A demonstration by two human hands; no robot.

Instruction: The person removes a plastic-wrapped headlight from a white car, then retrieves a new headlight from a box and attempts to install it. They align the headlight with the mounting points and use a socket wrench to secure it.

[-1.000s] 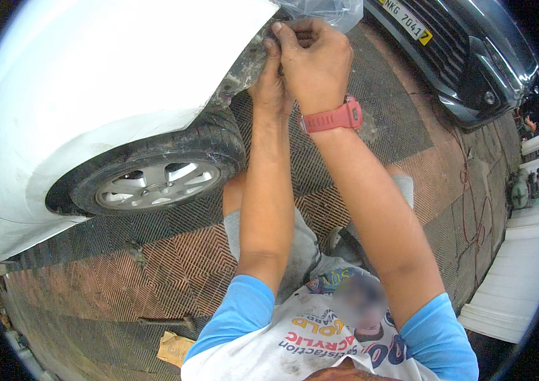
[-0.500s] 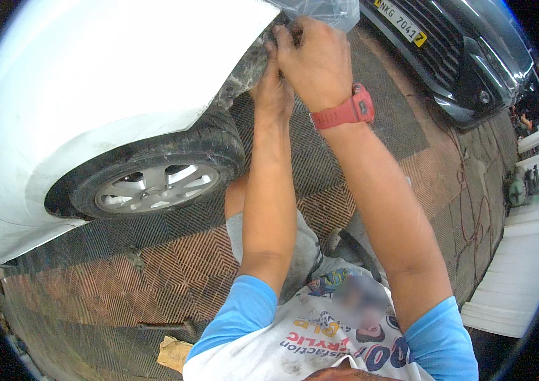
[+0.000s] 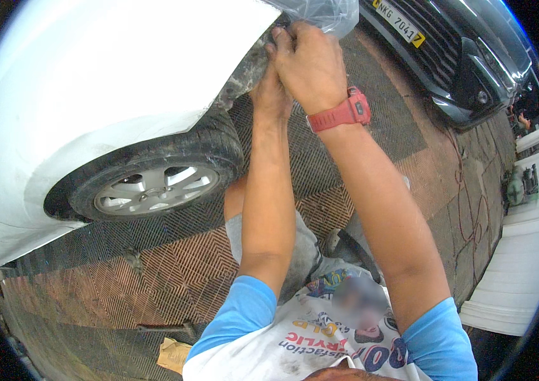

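At the torn-open front end of a white car, both my hands meet beside a dirty grey inner part behind the fender's edge. My right hand, below a red wristwatch, is closed, thumb and fingertips pinched at that part. Lower and partly covered by it, my left hand reaches up with its fingers closed at the same spot. Whatever the fingertips grip is too small or hidden to make out. Clear plastic sheeting hangs just beyond my right hand.
The car's wheel stands left of my forearms. A dark car is parked at the far right. Patterned floor tiles carry a tool-like bar and a piece of brown paper. A reddish hose and white panels lie to the right.
My right hand and wrist have shifted slightly left and down. The plastic sheeting shows a little more above them. My left hand stays at nearly the same place.
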